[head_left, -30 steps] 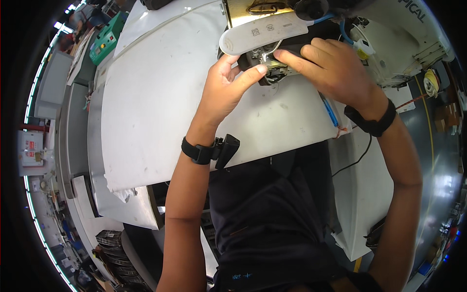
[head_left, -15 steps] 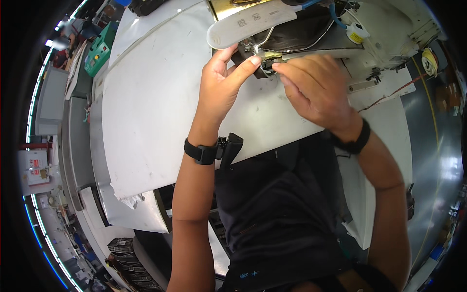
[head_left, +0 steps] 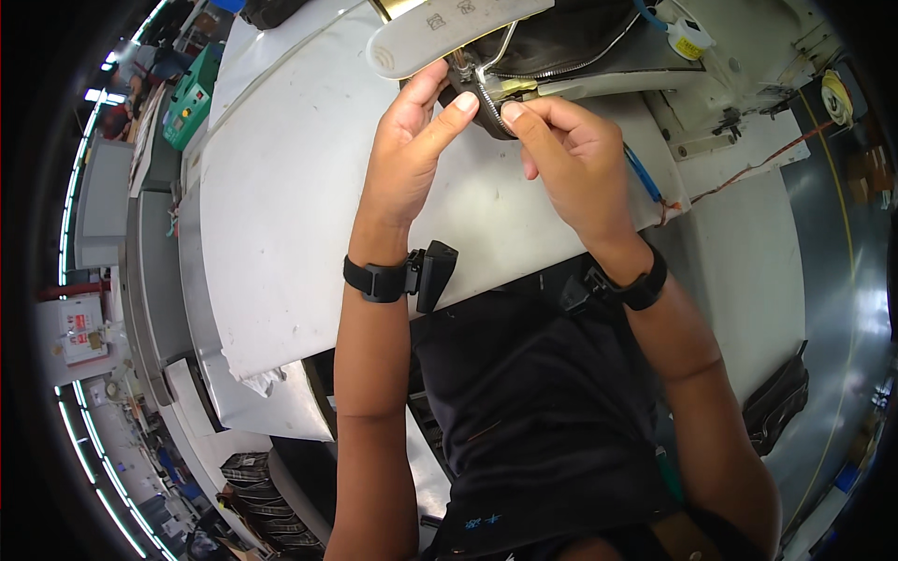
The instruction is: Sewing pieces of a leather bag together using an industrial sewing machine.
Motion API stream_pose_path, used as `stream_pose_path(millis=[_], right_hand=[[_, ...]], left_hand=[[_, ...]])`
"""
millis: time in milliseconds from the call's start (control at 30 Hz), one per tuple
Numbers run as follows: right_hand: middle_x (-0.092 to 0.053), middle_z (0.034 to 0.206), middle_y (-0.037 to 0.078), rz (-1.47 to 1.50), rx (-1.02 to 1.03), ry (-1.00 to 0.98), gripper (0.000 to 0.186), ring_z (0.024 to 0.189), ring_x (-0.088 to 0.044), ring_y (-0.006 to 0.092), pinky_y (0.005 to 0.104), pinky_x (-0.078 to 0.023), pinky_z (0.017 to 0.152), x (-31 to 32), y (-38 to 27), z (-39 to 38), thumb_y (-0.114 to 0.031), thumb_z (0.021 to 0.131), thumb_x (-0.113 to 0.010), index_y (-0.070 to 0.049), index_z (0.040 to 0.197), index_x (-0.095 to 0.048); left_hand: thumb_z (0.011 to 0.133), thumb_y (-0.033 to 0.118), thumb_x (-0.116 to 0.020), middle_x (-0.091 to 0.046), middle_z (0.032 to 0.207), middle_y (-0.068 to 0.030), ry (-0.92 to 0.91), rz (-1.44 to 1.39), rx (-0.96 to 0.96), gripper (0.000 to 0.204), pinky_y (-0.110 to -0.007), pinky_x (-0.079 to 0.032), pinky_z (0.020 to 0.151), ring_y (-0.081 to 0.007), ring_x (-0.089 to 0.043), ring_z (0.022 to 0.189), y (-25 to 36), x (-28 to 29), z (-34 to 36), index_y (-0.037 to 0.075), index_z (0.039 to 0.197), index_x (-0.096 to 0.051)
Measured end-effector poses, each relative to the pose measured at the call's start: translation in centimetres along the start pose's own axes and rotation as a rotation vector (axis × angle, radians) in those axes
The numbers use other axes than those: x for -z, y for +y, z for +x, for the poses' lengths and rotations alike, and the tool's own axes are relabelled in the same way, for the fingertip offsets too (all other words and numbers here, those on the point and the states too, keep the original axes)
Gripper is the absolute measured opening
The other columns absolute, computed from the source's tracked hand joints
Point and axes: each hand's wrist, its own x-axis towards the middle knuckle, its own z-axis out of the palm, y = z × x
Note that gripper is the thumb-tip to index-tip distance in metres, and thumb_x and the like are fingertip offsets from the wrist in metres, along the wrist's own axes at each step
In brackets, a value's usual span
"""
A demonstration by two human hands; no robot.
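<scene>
Fingers of my left hand point(head_left: 404, 145) gripped side of dark, soft-looking piece point(head_left: 486, 118), curved metal zipper point(head_left: 491, 106) along edge. Right hand point(head_left: 578, 159) pinched zipper side, thumb against teeth. Piece sat between hands, above smooth white worktop point(head_left: 299, 187), near rounded pale housing point(head_left: 449, 37).

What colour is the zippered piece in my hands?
The zippered piece looks nearly black; it shows best in the head view.
</scene>
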Motion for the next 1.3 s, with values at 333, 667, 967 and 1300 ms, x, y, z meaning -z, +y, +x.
stream_pose_path(millis=[333, 667, 967, 1300], right_hand=[[-0.060, 0.078, 0.000, -0.126, 0.152, 0.077, 0.015, 0.060, -0.047, 0.0050, 0.0249, -0.037, 0.054, -1.7, 0.4, 0.0, -0.014, 0.096, -0.076, 0.000, 0.096, -0.076], [-0.056, 0.073, -0.002, -0.104, 0.127, 0.129, 0.015, 0.060, -0.044, 0.0045, 0.0254, -0.035, 0.054, -2.1, -0.1, -0.2, -0.011, 0.095, -0.075, 0.003, 0.093, -0.076], [-0.054, 0.069, -0.001, -0.109, 0.146, 0.152, 0.015, 0.060, -0.044, 0.0053, 0.0264, -0.035, 0.054, -2.5, -0.4, 0.0, -0.010, 0.094, -0.075, 0.004, 0.089, -0.074], [-0.056, 0.068, 0.001, -0.095, 0.184, 0.190, 0.017, 0.058, -0.045, 0.0068, 0.0274, -0.036, 0.053, -2.9, -0.6, 0.2, -0.012, 0.093, -0.074, 0.004, 0.086, -0.073]], left_hand=[[0.101, 0.023, -0.070, -0.046, 0.158, -0.0177, -0.046, 0.004, -0.040, 0.069, -0.039, -0.030, 0.123, -0.0253, -0.037, 0.151, -0.1, 0.3, -0.1, -0.008, 0.155, -0.041], [0.103, 0.023, -0.068, -0.050, 0.155, -0.0149, -0.064, 0.035, -0.061, 0.062, -0.037, -0.033, 0.121, -0.0223, -0.042, 0.147, -0.1, 0.3, 0.1, -0.004, 0.155, -0.044], [0.104, 0.025, -0.066, -0.050, 0.155, -0.0154, -0.095, 0.035, -0.025, 0.066, -0.037, -0.032, 0.122, -0.0225, -0.043, 0.146, -0.2, 0.7, 0.4, -0.008, 0.155, -0.041], [0.105, 0.028, -0.063, -0.048, 0.157, -0.0155, -0.070, 0.048, -0.021, 0.067, -0.038, -0.030, 0.123, -0.0238, -0.040, 0.148, -0.6, 0.5, 0.4, -0.006, 0.157, -0.038]])
